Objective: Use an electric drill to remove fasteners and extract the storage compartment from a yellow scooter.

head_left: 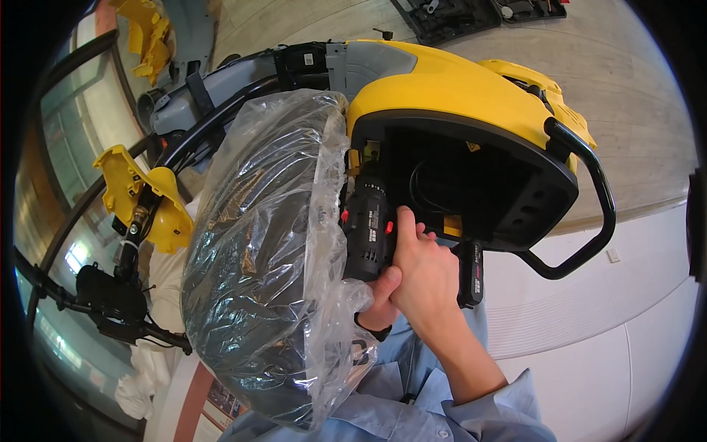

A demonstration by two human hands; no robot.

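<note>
A black cordless drill (370,234) with red buttons is in my right hand (426,276), its fingers wrapped round the grip. Its battery (471,274) sticks out to the right of that hand. The drill's front end points away from me into the open black storage compartment (479,184) of a yellow scooter, near the hinge side; its tip is hard to make out. My left hand (379,306) is close behind the drill's rear, thumb up beside my right hand. Its other fingers are hidden. Just left stands the raised seat (258,250), wrapped in clear plastic.
The yellow body panel (442,77) curves round the compartment, and a black grab rail (600,191) juts out at right. Handlebars (110,295) and a loose yellow cover (151,199) are at left. A black tool case (453,18) lies on the floor at the back.
</note>
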